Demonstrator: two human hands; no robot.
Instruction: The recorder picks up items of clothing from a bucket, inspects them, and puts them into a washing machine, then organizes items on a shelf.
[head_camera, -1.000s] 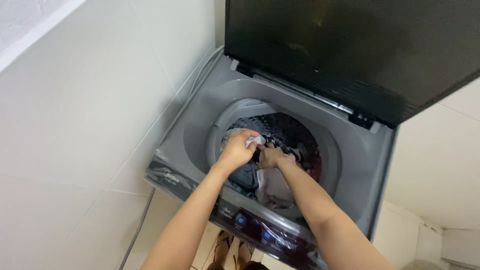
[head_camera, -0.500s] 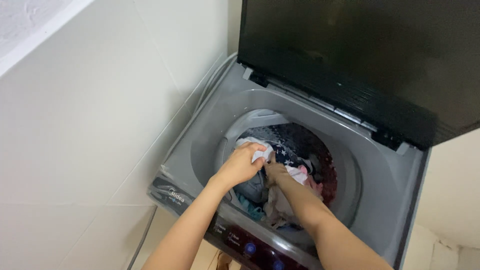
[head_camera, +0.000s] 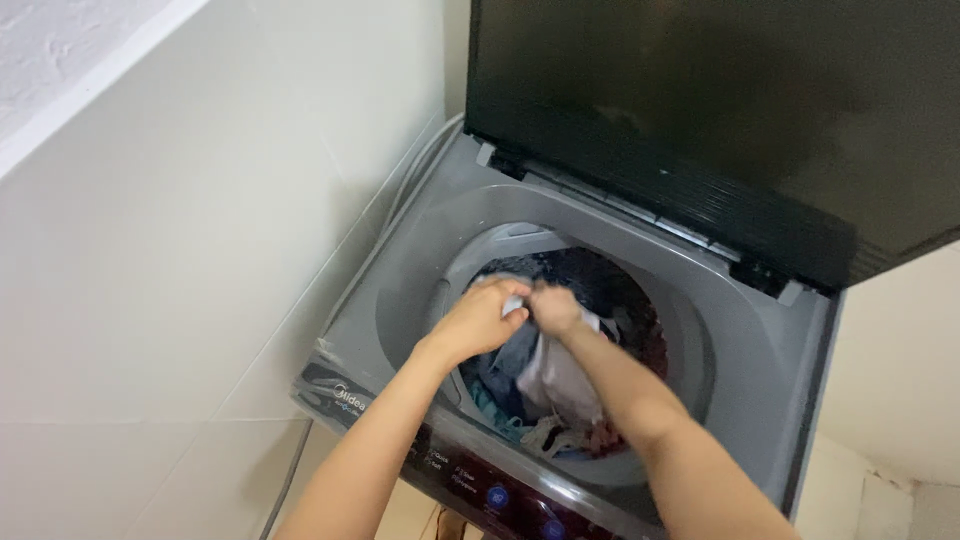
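Both hands are down in the mouth of the top-loading washing machine (head_camera: 400, 270), meeting right over the drum. The left hand (head_camera: 478, 320) comes in from the lower left, knuckles up, fingers curled and pinching a scrap of white cloth (head_camera: 512, 305) that peeks out between the 2 hands. The right hand (head_camera: 556, 308) sits just beside it, touching or nearly so, fingers folded down into the same bundle; it is motion-blurred, so exactly what it pinches I cannot tell, though it looks closed on fabric.

Hanging below the hands is a pale garment (head_camera: 555, 375), drooping into the drum, with a grey piece (head_camera: 512, 352) just left of it under the left wrist. Deeper in the tub lies a tangle of laundry: something teal (head_camera: 487, 405) near the front rim, a dark red item (head_camera: 655, 345) along the right wall, and dark fabric (head_camera: 590, 270) at the back.

The machine's dark lid (head_camera: 700, 110) stands raised, filling the top right of the view. Along the front edge runs the dark control panel (head_camera: 480, 485) with blue buttons. The grey body is tucked against a pale tiled wall (head_camera: 180, 250) on the left, and a grey hose (head_camera: 290, 470) drops down beside the front left corner.
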